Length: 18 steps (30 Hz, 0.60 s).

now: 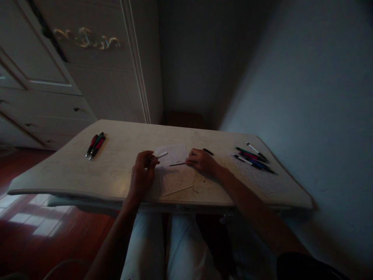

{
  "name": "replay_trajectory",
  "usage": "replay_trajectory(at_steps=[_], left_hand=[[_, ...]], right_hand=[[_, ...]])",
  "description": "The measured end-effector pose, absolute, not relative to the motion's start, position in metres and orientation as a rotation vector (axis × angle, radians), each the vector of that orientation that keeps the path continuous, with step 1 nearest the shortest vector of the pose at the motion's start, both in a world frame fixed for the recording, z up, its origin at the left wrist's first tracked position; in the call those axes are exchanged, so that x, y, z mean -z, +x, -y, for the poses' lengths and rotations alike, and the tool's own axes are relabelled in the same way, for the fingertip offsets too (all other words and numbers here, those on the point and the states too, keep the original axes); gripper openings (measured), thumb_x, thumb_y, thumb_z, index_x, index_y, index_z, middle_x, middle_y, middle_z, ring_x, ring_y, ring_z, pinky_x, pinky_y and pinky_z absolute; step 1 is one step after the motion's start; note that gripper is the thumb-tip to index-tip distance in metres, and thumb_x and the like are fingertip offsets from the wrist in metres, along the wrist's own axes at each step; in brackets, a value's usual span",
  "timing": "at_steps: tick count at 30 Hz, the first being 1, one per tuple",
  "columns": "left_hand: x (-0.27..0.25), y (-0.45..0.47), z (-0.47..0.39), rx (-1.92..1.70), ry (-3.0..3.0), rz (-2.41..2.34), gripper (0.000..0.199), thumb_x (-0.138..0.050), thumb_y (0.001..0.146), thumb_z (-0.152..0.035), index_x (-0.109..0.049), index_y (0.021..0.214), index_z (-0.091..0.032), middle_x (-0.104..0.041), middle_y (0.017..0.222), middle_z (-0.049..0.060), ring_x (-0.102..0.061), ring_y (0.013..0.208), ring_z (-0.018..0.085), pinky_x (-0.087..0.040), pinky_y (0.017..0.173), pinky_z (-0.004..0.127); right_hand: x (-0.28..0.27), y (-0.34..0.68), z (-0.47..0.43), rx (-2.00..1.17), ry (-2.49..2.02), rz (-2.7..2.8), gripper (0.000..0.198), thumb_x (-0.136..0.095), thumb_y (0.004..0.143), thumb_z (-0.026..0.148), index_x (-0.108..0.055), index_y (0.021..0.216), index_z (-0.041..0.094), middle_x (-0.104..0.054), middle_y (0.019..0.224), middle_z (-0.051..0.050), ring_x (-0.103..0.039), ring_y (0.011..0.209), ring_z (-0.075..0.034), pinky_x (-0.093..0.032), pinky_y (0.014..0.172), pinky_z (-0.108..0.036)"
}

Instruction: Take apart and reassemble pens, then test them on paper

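Where a dim wall [305, 97] and a cabinet [116, 89] flank the pale, stained table [119, 155], the left hand [142, 169] pinches a white tube [162, 154] over papers [177, 181]; the right hand [203, 161] has its fingers clamped on a thin dark stick [177, 164] there, one end hidden. The writing is illegible, the right sleeve [303, 266] cut off.

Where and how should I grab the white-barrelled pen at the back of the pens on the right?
Probably pinch the white-barrelled pen by the white part near its far end, from above, fingers across the barrel. It lies slanting, and that end sits apart from the other pens, while its dark end lies close to theirs.
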<state>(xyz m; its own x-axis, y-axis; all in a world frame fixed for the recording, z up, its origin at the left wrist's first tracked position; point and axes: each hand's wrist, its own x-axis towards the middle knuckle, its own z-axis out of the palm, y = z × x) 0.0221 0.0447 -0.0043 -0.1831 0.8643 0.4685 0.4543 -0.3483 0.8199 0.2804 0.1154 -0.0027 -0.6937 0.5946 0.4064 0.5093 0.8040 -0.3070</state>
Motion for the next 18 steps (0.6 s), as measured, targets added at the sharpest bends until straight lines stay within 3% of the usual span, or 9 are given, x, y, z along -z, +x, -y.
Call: replay_trajectory(at_steps=[3,8,14,18], left_hand=[[0.003,0.023,-0.045,-1.502,1.788,-1.451,0.03,-0.049,0.089,-0.026,-0.051,0.118,-0.019,-0.062,0.096,0.005,-0.071,0.078,0.017,-0.053,0.07,0.031],[0.003,0.022,-0.047,-1.442,1.97,-1.505,0.023,-0.043,0.086,-0.02,-0.059,0.103,-0.019,-0.064,0.088,0.006,-0.067,0.081,0.019,-0.051,0.075,0.034],[-0.001,0.023,-0.043,-1.402,1.836,-1.502,0.01,-0.048,0.089,-0.026,-0.05,0.097,-0.021,-0.069,0.089,0.005,-0.066,0.085,0.019,-0.049,0.077,0.033],[-0.001,0.022,-0.043,-1.484,1.675,-1.48,0.007,-0.05,0.086,-0.025,-0.046,0.09,-0.022,-0.066,0.077,0.001,-0.065,0.076,0.018,-0.047,0.074,0.03]], right_hand=[[0.0,0.279,-0.113,-0.224,-0.82,2.507,0.016,-0.059,0.094,0.024,-0.073,0.088,0.017,-0.059,0.086,-0.006,-0.054,0.079,-0.016,-0.04,0.072,-0.029],[-0.001,0.278,-0.113,-0.193,-0.804,2.52,0.014,-0.061,0.093,0.023,-0.072,0.09,0.017,-0.06,0.088,-0.007,-0.054,0.081,-0.017,-0.04,0.073,-0.03],[-0.001,0.273,-0.112,-0.078,-0.819,2.553,0.011,-0.063,0.091,0.022,-0.072,0.088,0.017,-0.061,0.087,-0.007,-0.053,0.078,-0.017,-0.037,0.071,-0.031],[-0.005,0.267,-0.108,0.039,-0.852,2.611,0.013,-0.059,0.094,0.021,-0.07,0.088,0.016,-0.061,0.087,-0.007,-0.05,0.077,-0.017,-0.034,0.071,-0.031]])
